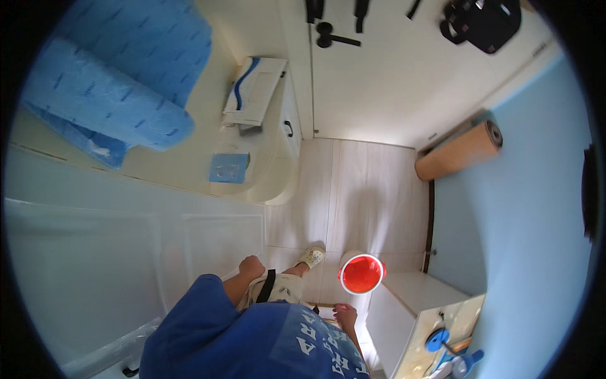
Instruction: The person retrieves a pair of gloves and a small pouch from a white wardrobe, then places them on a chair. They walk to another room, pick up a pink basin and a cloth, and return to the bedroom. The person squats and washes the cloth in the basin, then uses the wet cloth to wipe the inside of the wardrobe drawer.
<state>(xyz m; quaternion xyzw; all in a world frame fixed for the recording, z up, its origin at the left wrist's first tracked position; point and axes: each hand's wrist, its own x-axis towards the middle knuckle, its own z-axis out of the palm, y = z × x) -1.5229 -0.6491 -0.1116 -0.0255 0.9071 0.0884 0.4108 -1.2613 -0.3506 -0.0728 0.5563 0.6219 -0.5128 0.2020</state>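
Observation:
My left hand [252, 267] is at my side near the light shorts, with its fingers curled in and nothing seen in it. My right hand [345, 314] hangs low beside my blue shirt, fingers partly curled and blurred; no object shows in it. Just above and to the right of that hand stands a round white-rimmed bin [361, 274] lined with a red plastic bag. One foot in a pale yellow clog [312, 256] rests on the tiled floor.
A rounded cabinet [279, 189] holds a blue packet [229, 168] and papers. Blue printed sheeting [109, 94] lies upper left. A white door has a black handle [337, 40]. A brown roll [458, 150] leans by the blue wall. Lower right, a blue reel [436, 339] sits on a cabinet top.

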